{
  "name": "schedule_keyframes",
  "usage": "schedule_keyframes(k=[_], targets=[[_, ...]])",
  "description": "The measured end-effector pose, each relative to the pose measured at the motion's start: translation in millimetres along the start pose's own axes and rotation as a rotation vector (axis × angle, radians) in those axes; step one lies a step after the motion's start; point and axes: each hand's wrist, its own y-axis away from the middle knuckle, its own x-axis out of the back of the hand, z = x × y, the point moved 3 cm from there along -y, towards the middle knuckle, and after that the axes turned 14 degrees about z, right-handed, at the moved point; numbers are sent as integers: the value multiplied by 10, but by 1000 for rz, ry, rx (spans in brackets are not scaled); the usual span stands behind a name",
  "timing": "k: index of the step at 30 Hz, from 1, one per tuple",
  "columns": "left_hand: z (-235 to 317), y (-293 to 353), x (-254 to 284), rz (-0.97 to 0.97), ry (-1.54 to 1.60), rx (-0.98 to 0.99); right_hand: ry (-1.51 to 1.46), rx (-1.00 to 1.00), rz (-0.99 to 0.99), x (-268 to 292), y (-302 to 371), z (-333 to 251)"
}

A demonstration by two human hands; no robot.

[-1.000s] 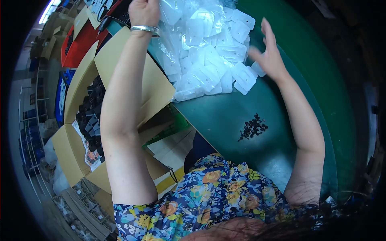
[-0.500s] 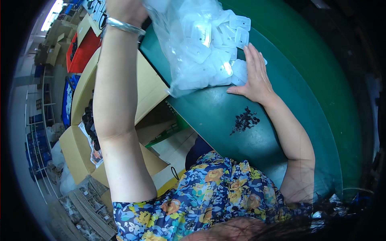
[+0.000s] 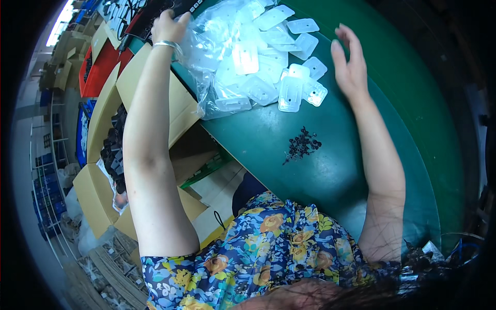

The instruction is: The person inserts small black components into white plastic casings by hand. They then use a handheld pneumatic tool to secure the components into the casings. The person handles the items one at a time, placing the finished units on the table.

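My right hand [image 3: 352,64] is raised over the green table, thumb and fingers apart and nothing in it. It is just right of a heap of translucent white plastic plates [image 3: 290,94], rectangular with rounded corners and small holes. Many plates lie in and around a clear plastic bag [image 3: 202,54], several of them loose on its right side. At the upper left, my left hand [image 3: 169,27] is beside the bag's left edge, thumb spread from the fingers; the fingertips are partly blurred. A small pile of black screws [image 3: 302,144] sits on the table nearer to me.
Left of the green table [image 3: 248,139] stands an open cardboard box [image 3: 95,191] with black parts [image 3: 113,150] inside. A red bin [image 3: 93,67] is beyond it. A dark tool [image 3: 124,44] lies near my left hand. Shelving [image 3: 49,181] stands at the far left.
The bag has settled lower and flatter, and more plates have spread out to its right. My right hand has lifted off the plates, up and right. My left hand has moved down into view.
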Motion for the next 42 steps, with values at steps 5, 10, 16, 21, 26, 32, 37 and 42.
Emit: schedule_keyframes(k=[5,10,16,21,26,32,37,42], targets=[[1401,254,214,-17,591,-631,220,96,-211,-500,-437,678],[1803,550,-486,-455,335,-814,291,213,-389,-754,-152,545],[1826,885,-439,-581,342,-820,414,235,-276,-380,224,392],[1717,781,-24,-290,542,-696,54,-69,-216,-146,263,219],[1795,1427,1041,-493,621,-640,150,-37,-292,445,591,-107],[1924,1991,826,-459,520,-699,224,-97,-248,617,955,-362],[1975,1902,752,-477,625,-737,222,-196,-413,831,1361,-566],[1987,1880,829,-521,815,-516,187,-217,-436,761,1421,-626]])
